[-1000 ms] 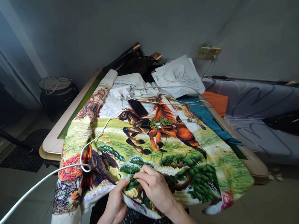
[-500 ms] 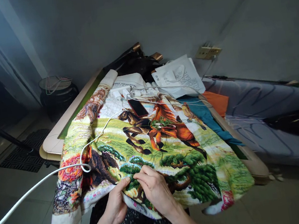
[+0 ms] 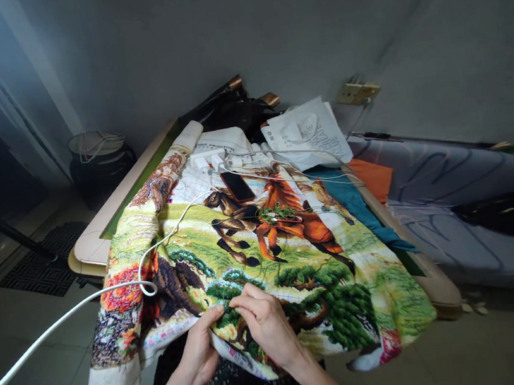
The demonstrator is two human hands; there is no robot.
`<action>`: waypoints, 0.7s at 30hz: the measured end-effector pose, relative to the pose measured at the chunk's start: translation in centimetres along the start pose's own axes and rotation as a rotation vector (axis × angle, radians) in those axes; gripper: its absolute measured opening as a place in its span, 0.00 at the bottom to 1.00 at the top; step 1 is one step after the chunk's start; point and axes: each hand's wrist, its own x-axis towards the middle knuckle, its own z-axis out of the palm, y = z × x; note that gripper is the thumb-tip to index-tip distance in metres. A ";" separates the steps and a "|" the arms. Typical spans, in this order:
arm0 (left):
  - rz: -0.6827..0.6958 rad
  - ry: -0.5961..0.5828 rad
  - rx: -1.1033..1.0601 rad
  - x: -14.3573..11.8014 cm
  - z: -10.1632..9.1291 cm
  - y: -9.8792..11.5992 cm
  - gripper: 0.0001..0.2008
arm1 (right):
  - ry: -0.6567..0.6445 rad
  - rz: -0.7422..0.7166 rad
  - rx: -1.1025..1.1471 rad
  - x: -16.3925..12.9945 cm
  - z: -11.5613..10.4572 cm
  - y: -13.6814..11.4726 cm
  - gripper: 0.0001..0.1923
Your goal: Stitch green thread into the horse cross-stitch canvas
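A large embroidered cloth [image 3: 226, 248] with brown horses, green trees and grass lies spread over a table and hangs onto my lap. My left hand [image 3: 201, 350] grips the cloth's near edge from below, thumb on top. My right hand [image 3: 264, 322] rests on the cloth beside it, fingertips pinched together at a green tree patch; whether they hold a needle is too small to tell. A thin green thread [image 3: 265, 252] runs up from there across the cloth.
A phone [image 3: 237, 185], white chargers [image 3: 207, 159] and a bundle of green thread [image 3: 279, 213] lie on the cloth. A white cable [image 3: 64, 316] loops off to the left. Behind are a white bag [image 3: 309, 134], a dark pot [image 3: 99, 164], a wall socket [image 3: 357, 91] and grey bedding [image 3: 467, 188].
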 end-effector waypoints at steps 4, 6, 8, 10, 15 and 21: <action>-0.002 0.002 0.011 0.2 -0.1 -0.1 0.03 | 0.014 -0.010 -0.004 0.0 0.1 0.1 0.14; 0.003 0.000 0.014 0.2 -0.2 -0.1 0.03 | 0.017 -0.031 -0.028 0.0 0.3 0.2 0.14; 0.005 -0.007 0.012 0.2 -0.2 -0.1 0.02 | 0.020 -0.055 -0.058 0.0 0.4 0.4 0.14; 0.000 -0.017 0.007 0.2 -0.1 -0.1 0.01 | 0.021 -0.074 -0.067 0.1 0.4 0.5 0.14; 0.013 -0.017 0.006 0.2 -0.2 -0.1 0.04 | 0.015 -0.093 -0.069 0.1 0.3 0.6 0.13; 0.019 -0.016 -0.010 0.1 -0.2 -0.1 0.05 | 0.007 -0.091 -0.136 -0.1 0.3 0.3 0.14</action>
